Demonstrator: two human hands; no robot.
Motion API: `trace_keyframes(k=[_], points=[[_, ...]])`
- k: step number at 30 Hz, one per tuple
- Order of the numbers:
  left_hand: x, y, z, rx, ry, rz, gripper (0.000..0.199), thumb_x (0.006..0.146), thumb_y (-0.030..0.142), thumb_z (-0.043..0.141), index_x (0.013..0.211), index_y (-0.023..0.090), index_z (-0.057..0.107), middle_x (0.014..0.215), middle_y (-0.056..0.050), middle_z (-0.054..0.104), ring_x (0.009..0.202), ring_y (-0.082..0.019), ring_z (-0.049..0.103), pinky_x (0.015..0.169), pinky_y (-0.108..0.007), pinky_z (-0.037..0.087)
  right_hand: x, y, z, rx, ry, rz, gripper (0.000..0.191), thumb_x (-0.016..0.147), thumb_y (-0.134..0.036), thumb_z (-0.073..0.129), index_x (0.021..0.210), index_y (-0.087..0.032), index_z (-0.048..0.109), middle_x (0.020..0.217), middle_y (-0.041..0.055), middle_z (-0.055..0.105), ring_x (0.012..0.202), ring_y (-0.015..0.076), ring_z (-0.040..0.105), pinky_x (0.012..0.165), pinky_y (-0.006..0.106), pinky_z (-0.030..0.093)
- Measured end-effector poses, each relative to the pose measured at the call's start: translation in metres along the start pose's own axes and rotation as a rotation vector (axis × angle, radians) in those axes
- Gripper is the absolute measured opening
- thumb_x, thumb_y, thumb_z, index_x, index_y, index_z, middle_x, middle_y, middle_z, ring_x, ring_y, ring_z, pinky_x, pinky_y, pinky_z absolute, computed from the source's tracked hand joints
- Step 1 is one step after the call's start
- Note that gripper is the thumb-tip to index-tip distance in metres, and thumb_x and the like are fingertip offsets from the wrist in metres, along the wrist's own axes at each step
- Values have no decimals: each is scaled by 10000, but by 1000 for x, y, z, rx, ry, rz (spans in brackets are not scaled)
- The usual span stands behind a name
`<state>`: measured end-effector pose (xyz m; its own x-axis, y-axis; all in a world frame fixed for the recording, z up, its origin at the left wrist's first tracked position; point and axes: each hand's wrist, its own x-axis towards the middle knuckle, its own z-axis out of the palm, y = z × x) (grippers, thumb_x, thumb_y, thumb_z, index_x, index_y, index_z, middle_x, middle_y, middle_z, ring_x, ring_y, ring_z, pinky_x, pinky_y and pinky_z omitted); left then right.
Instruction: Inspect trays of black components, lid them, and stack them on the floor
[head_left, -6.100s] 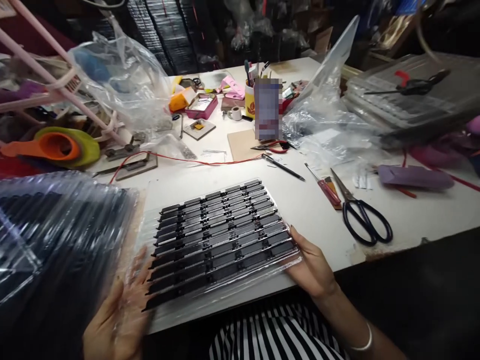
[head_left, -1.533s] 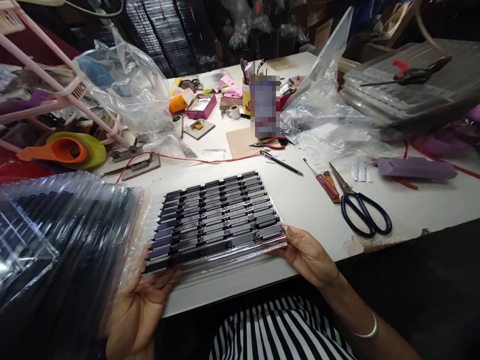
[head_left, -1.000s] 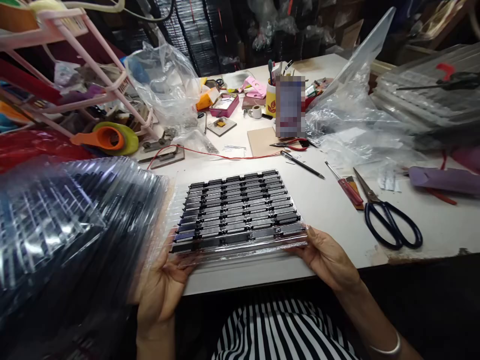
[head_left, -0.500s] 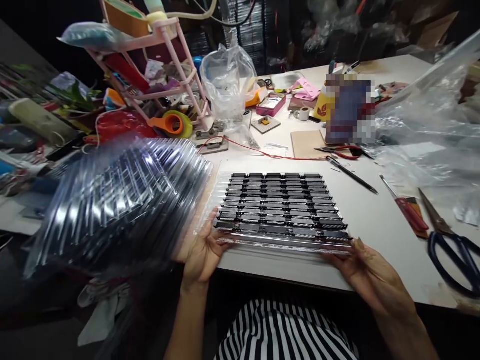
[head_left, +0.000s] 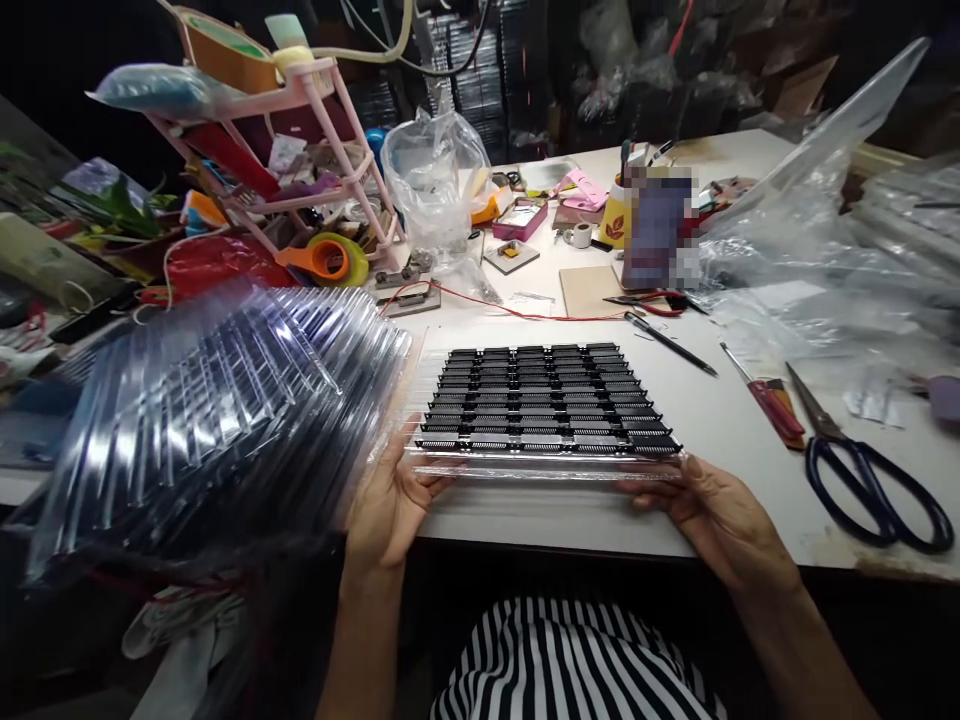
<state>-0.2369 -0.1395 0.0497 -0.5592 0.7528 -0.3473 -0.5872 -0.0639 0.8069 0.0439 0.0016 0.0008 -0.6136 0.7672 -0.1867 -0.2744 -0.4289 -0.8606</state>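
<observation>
A clear plastic tray [head_left: 517,467] is held between my two hands just above the table's front edge. Rows of black multi-pin electronic parts [head_left: 551,397] lie in it. My left hand [head_left: 391,500] grips the tray's near left corner, fingers reaching under the rim. At the near right corner, my right hand [head_left: 716,510] holds on with the thumb on top and fingers below. To the left, a fanned stack of clear plastic trays [head_left: 210,420] lies close beside my left hand.
On the right lie scissors [head_left: 862,470], a red-handled screwdriver [head_left: 772,405], a black pen [head_left: 671,343] and red-handled pliers [head_left: 660,299]. A pink rack [head_left: 352,130] stands back left. Clear plastic bags [head_left: 810,260] cover the right rear. A thin red wire [head_left: 510,310] crosses the table.
The view has turned a little to the right, so things sit further left in the picture. The tray's near edge appears higher and the tray flatter. Both hands keep their hold.
</observation>
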Motion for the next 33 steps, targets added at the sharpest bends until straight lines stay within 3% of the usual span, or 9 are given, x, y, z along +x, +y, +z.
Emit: trace_keyframes(k=[12,17,23,29,33], points=[[5,7,4,45,88,-31,382,965,284,325,1284,172,501,925,-115,733,855,-264,706,707,-373,591,5,4,7,105,38,-89,278,870,-415,611,875,-156,712,863,86,747,770,176,709,660,252,539],[13,7,-6,30,70,-88,361,896,421,475,1197,252,584,1030,-73,727,966,-276,675,777,-372,582,8,0,11,152,22,-117,326,841,-451,634,810,-137,714,809,81,747,728,164,710,634,233,534],[17,8,-14,35,14,-105,412,830,423,573,1210,263,586,1139,-53,693,1019,-264,652,848,-334,553,9,-1,12,180,3,-152,366,851,-468,611,792,-120,707,795,82,744,715,159,710,612,224,522],[22,7,-19,83,31,-78,420,831,426,572,1223,277,578,1109,-63,706,1044,-268,641,909,-381,510,12,3,9,187,4,-159,382,852,-473,606,795,-106,694,800,102,743,713,170,713,612,236,522],[30,7,-23,77,131,-117,361,858,395,522,1187,267,593,1100,-80,706,1072,-290,626,911,-455,500,7,0,12,182,13,-162,410,866,-484,580,792,-94,681,785,116,737,707,178,712,613,242,523]])
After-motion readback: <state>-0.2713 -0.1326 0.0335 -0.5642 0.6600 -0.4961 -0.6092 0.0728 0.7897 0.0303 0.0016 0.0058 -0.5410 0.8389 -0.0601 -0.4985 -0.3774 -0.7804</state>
